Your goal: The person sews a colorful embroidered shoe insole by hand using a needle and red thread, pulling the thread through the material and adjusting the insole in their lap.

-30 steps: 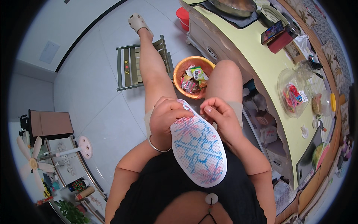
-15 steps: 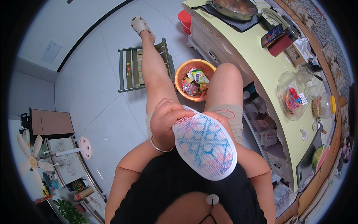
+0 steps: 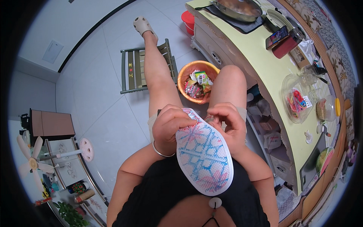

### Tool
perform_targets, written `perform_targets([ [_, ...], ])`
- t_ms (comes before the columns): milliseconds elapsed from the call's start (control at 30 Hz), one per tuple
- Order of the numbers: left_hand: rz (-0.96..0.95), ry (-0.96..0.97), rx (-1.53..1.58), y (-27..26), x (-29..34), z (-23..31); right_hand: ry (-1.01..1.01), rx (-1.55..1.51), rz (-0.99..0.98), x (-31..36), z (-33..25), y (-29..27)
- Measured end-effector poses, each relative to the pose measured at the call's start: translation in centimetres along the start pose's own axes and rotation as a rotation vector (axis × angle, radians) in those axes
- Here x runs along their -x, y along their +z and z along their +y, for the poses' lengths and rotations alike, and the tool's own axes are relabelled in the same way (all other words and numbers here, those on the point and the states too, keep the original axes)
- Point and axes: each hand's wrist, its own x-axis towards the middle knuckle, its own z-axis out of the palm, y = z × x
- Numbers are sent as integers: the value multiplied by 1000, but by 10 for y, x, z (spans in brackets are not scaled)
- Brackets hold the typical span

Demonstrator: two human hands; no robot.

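The left hand (image 3: 170, 126) grips the narrow end of a sole (image 3: 204, 155). Its fingers bend over the top, with the fingertips on the pink part. The sole is held up over the lap, in front of the black top (image 3: 151, 185). Its wide end points back at the person. It is white, with pink and blue stitches and a white edge. A bangle (image 3: 163, 152) is on the left wrist.

The right hand (image 3: 230, 123) is at the sole's right edge, near the narrow end. Its fingers are curled, with the thumb close to them. I cannot tell if they pinch some small thing.

Past the hands, a round orange bin (image 3: 180, 80) stands between the legs, with packets (image 3: 201, 78) in it. The left leg goes over a green stool (image 3: 137, 70), and that foot wears a pale shoe (image 3: 142, 25).

On the right is a yellow-green table (image 3: 261, 56). On it are a pan (image 3: 240, 11), a phone (image 3: 277, 37) leaning by a red flask (image 3: 286, 46), and a clear dish (image 3: 290, 83) with bright strings (image 3: 296, 101) in it.
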Motion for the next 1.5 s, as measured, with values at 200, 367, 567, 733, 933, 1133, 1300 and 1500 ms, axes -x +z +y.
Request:
perform_targets([
  [200, -6, -32, 91, 3, 0, 0, 15, 10, -112, -1, -10, 3],
  [367, -37, -49, 117, 3, 4, -4, -84, 78, -119, 0, -4, 2],
  [567, -98, -23, 28, 0, 3, 1, -248, 168, -100, 0, 2, 3],
  [733, -83, -48, 140, 4, 4, -3, -143, 90, -85, 2, 1, 6],
  [933, -98, -87, 215, 5, 5, -6, -124, 66, -114, 1, 3, 5],
  [1133, -87, -109, 223, 5, 7, -7, 96, -172, -58, -5, 2, 2],
  [1300, -266, -204, 359, 7, 15, -28, 498, -529, -210, -12, 12, -4],
  [1500, 109, -817, 959, 24, -8, -1, 822, -1066, -185, -17, 32, -3],
])
